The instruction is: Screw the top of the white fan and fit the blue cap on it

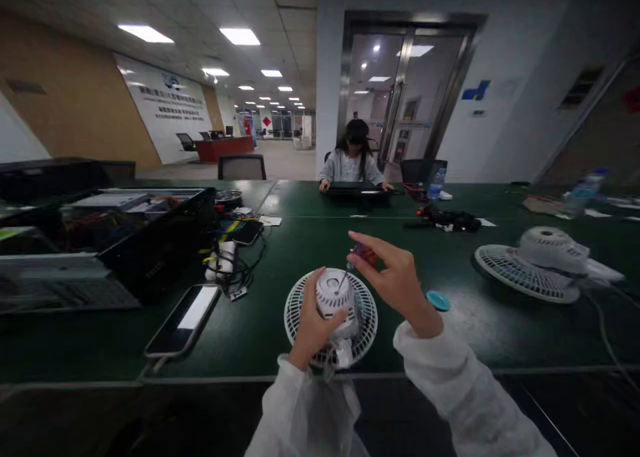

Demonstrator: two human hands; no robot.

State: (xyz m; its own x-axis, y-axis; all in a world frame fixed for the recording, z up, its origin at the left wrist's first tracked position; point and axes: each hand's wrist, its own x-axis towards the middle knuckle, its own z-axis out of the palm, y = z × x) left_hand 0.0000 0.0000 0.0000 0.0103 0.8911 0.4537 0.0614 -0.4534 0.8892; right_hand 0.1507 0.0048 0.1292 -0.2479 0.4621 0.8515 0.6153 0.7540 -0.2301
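Note:
A white fan head [334,288] lies with its round slatted grille [369,324] down on the green table and its motor housing up. My left hand [316,320] grips the side of the housing, thumb and fingers around it. Above and to the right, my right hand [387,270] pinches the purple handle of a screwdriver [344,282]. The thin shaft slants down to the top of the housing, its tip at or close to a small hole there. Some whitish plastic and a cord hang at the near edge of the grille.
An open computer case [165,244] and a phone [184,320] lie to the left, with a power strip [226,260] and cables. At right are a turquoise disc [438,300] and a second white fan [545,260]. Across the green table [310,237] a person [353,160] sits holding a dark panel.

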